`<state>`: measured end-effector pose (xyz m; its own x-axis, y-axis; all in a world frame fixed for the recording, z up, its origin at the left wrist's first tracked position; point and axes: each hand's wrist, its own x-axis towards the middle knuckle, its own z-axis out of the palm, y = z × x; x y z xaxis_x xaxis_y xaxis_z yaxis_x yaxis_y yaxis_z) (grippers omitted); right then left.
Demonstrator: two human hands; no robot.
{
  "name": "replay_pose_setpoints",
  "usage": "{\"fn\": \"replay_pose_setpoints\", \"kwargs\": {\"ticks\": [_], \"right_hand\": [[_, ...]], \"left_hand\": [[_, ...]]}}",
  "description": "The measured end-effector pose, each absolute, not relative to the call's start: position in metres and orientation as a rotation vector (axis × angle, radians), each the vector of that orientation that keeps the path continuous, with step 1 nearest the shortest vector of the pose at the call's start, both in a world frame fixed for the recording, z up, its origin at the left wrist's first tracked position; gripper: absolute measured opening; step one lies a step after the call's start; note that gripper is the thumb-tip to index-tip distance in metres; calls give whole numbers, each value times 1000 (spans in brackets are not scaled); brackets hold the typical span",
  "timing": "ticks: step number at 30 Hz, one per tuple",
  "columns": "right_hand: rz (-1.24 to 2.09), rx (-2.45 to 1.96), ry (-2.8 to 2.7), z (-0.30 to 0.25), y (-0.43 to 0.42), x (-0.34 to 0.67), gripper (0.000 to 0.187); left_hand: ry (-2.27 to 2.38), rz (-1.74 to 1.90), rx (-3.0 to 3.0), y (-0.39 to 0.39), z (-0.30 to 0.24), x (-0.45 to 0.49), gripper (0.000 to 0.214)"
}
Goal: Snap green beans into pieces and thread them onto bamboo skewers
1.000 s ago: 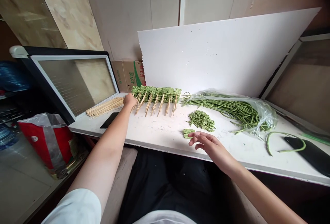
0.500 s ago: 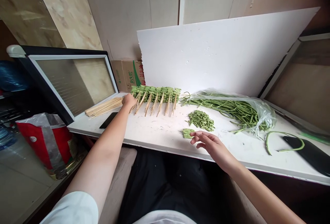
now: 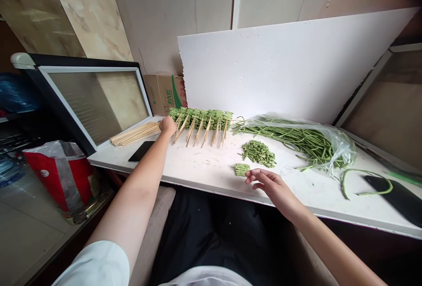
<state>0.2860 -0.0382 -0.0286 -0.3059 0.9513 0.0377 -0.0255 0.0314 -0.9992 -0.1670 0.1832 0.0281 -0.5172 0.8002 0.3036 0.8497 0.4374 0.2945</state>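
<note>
A small stack of cut yardlong beans (image 3: 241, 169) lies just beside our right hand (image 3: 272, 187), its fingers spread and empty; a careless brush could scatter it. Our left hand (image 3: 168, 125), fingers bunched, grip unclear, sits by the skewered bean row (image 3: 201, 119), whose spikes could jab it. Little differs from earlier.

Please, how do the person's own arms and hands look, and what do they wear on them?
The left hand and right hand are bare, with no gloves, and I see no ring, watch or bracelet. Both forearms are bare too. A white short sleeve ends on the left upper arm; the right sleeve is out of view.
</note>
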Motion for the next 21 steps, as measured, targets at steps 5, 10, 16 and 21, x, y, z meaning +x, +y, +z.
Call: {"fn": "replay_pose_setpoints", "kwargs": {"ticks": [5,10,16,21], "right_hand": [[1400,-1010,-1431,-29,-39,288,47],[1397,-1018,-1418,-31,-37,288,46],[1404,-1039,-1419,-31,-39,286,46],[1402,-1032,-1430,-33,-40,288,46]], "left_hand": [[-2566,-627,-1459,181,30,-170,19],[-2574,-620,-1497,179,30,-174,23],[-2575,-611,-1523,182,26,-171,30],[-2593,-575,-1516,186,22,-166,37]]}}
